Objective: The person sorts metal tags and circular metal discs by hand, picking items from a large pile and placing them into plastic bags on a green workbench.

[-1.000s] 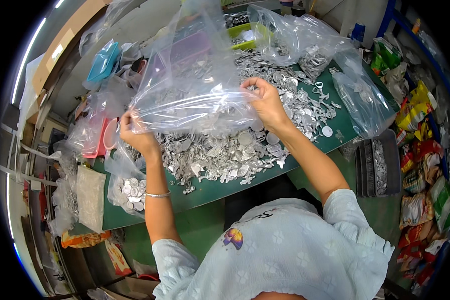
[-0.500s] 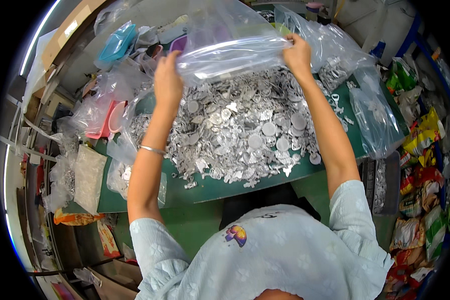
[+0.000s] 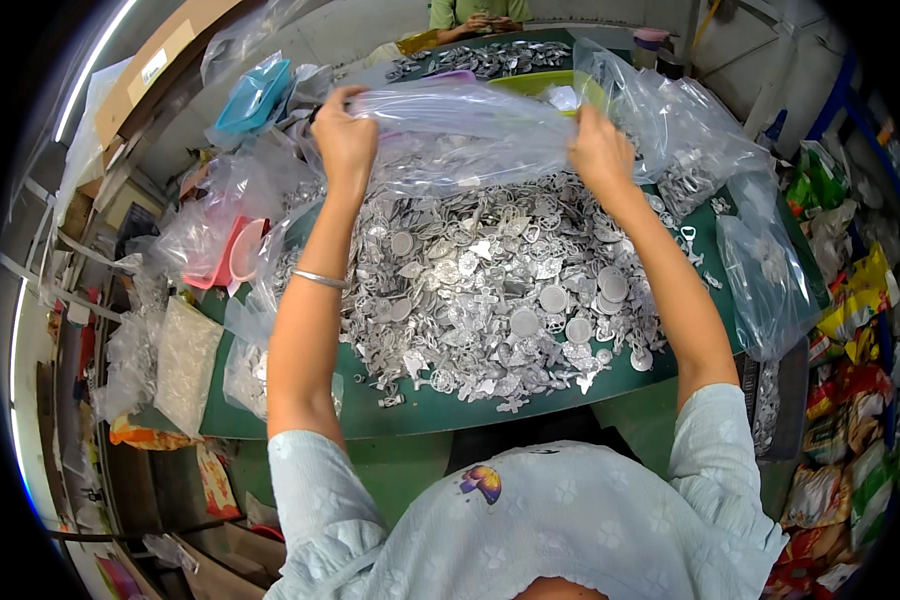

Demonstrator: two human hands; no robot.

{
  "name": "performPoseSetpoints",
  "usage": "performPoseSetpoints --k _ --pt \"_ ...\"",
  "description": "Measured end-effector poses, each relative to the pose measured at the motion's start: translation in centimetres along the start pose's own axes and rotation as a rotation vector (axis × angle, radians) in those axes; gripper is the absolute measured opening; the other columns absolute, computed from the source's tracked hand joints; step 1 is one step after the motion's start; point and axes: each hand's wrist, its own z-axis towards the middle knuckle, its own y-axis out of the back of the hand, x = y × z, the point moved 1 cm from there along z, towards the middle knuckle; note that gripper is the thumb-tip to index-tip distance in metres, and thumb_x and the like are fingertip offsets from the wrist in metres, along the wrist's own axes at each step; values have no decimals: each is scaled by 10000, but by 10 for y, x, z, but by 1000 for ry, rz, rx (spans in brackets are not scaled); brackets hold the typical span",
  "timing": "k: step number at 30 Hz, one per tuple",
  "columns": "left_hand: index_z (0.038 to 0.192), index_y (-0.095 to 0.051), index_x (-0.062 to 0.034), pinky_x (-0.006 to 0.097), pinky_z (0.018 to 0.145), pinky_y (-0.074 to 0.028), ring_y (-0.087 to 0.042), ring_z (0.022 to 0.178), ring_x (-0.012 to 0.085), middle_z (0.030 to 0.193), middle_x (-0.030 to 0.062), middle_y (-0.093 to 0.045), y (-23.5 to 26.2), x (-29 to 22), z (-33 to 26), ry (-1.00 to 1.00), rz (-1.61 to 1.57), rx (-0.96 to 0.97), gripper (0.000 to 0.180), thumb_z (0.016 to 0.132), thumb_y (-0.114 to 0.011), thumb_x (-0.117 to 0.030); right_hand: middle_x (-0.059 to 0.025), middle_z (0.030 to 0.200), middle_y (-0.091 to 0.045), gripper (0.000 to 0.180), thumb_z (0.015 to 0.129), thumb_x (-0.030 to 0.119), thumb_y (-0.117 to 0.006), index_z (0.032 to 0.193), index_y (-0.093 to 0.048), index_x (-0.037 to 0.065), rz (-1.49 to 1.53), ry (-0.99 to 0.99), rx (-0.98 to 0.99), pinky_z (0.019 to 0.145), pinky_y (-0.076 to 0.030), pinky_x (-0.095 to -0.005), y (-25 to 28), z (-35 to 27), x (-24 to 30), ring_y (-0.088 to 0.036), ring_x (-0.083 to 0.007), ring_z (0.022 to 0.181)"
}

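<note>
Clear bag [image 3: 470,118] stretched between both hands, above the far side of the pile [image 3: 485,285] of metal pieces on the table [image 3: 425,418]. Left hand [image 3: 347,148] curled tight round the bag's left end; right hand [image 3: 602,155] gripping the right end, fingertips hard to make out. Whether the lower film touches metal: cannot tell.

Risks, by my judgement. Film looks thin; a hard sideways pull could tear it at a grip or slide it out of the fingers. Pointed pieces might snag or puncture it if it drags low. A low sweep could also push loose bits off the near edge, where a few lie apart from the pile. Filled bag [image 3: 692,178] near the right forearm: a wide swing might knock it. Tray [image 3: 538,82] just beyond; slack film could catch its rim.
</note>
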Motion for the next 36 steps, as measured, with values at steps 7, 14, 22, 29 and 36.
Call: performPoseSetpoints --k 7,14,22,29,36 --pt "1029 -597 -67 383 786 -454 -552 963 353 1031 182 -582 -37 67 -5 -2 401 166 327 705 -609 -105 -164 881 -612 169 724 36 -529 889 -498 19 -6 97 -34 621 -493 -463 -45 42 -11 -610 -363 784" --pt "859 -628 -28 435 699 -469 -571 860 377 877 184 -615 -67 43 -26 -172 602 375 323 770 -640 -338 -157 938 -614 365 737 242 -654 998 -544 12 39 352 -258 789 -432 -426 -46 23 11 -571 -316 929" --pt "807 -620 -26 477 641 -473 -584 710 421 716 224 -604 -103 54 -3 -174 474 124 324 818 -576 -347 -129 930 -599 309 782 210 -589 1037 -582 36 -64 533 618 850 -413 -394 -101 -20 17 -545 -280 974" --pt "1340 -190 34 460 1044 -227 -227 1258 434 1339 305 -235 -110 84 -12 -158 288 253 965 641 -752 -325 -120 883 -601 138 787 84 -570 903 -602 18 498 500 169 816 -412 -387 -58 -59 12 -543 -274 935" --pt "1159 -501 -44 437 955 -309 -413 1107 358 1224 189 -403 -33 -50 -183 -198 33 463 493 713 -693 -131 -70 1037 -523 200 672 174 -700 799 -611 48 183 487 479 851 -335 -384 2 -159 -2 -442 -257 1010"
